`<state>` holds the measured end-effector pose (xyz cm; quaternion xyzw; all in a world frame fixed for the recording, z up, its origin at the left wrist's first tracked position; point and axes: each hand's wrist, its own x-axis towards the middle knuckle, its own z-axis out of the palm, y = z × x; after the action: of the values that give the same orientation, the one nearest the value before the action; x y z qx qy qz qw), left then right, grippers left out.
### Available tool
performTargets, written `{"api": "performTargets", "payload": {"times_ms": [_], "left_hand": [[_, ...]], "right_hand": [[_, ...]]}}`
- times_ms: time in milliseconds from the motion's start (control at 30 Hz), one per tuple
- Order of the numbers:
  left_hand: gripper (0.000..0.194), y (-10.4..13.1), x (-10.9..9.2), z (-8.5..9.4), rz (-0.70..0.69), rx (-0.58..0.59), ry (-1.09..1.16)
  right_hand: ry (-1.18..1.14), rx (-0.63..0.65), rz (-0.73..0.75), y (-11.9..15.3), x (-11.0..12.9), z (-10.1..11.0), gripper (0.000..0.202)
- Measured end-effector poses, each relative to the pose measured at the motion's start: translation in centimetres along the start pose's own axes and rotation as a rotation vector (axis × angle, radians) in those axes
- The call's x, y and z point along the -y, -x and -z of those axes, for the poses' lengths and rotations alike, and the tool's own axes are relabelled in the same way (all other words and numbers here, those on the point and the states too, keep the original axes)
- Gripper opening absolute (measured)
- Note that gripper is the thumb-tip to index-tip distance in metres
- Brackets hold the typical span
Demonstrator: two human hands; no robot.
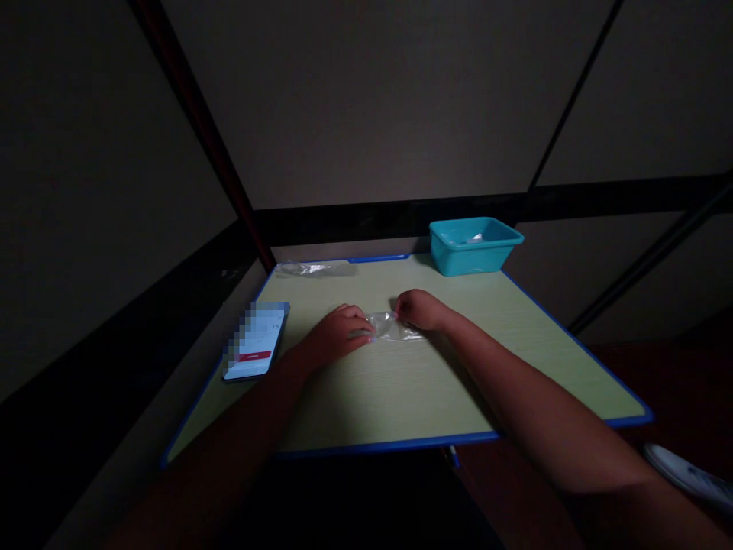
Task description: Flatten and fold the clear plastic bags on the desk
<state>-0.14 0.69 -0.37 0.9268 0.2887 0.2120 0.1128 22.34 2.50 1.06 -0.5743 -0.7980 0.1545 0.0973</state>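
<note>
A clear plastic bag [389, 327] lies flat on the table between my hands. My left hand [340, 334] rests at the bag's left end, its fingers closed on that edge. At the upper right part of the bag, my right hand [421, 309] has its fingertips pinched together on the plastic. I cannot make out anything inside the bag.
The small table [366, 412] has a pale top and a blue rim. A turquoise basket [473, 260] with something clear in it stands at the back right. More clear plastic [314, 269] lies at the back left. A lit phone [257, 344] lies near the left edge.
</note>
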Motion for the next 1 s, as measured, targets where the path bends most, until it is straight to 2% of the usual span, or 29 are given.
{"api": "performTargets", "payload": {"times_ms": [100, 267, 533, 667, 800, 900, 1000], "left_hand": [[0.019, 0.0, 0.0, -0.1, 0.002, 0.003, -0.018], [0.021, 0.0, 0.4, -0.4, -0.005, -0.027, -0.047], [0.029, 0.3, 1.1, -0.7, 0.024, 0.039, -0.05], [0.038, 0.4, 1.1, -0.8, 0.001, 0.116, -0.055], [0.043, 0.5, 0.0, -0.7, 0.082, 0.153, -0.169], [0.042, 0.5, -0.9, -0.8, 0.115, 0.138, -0.248], [0.04, 0.6, -0.9, -1.0, 0.108, 0.078, -0.274]], "right_hand": [[-0.061, 0.036, -0.027, 0.1, -0.9, 0.7, 0.021], [-0.163, 0.19, -0.08, 0.7, -2.5, 2.3, 0.025], [-0.16, 0.4, -0.033, 1.4, -2.3, 3.8, 0.015], [-0.113, 0.366, -0.07, 1.4, -2.5, 3.9, 0.013], [-0.004, 0.214, -0.169, 1.1, -3.0, 3.9, 0.014], [0.035, 0.148, -0.218, 0.9, -3.4, 3.8, 0.017], [0.01, 0.162, -0.233, 0.9, -4.0, 3.9, 0.02]]}}
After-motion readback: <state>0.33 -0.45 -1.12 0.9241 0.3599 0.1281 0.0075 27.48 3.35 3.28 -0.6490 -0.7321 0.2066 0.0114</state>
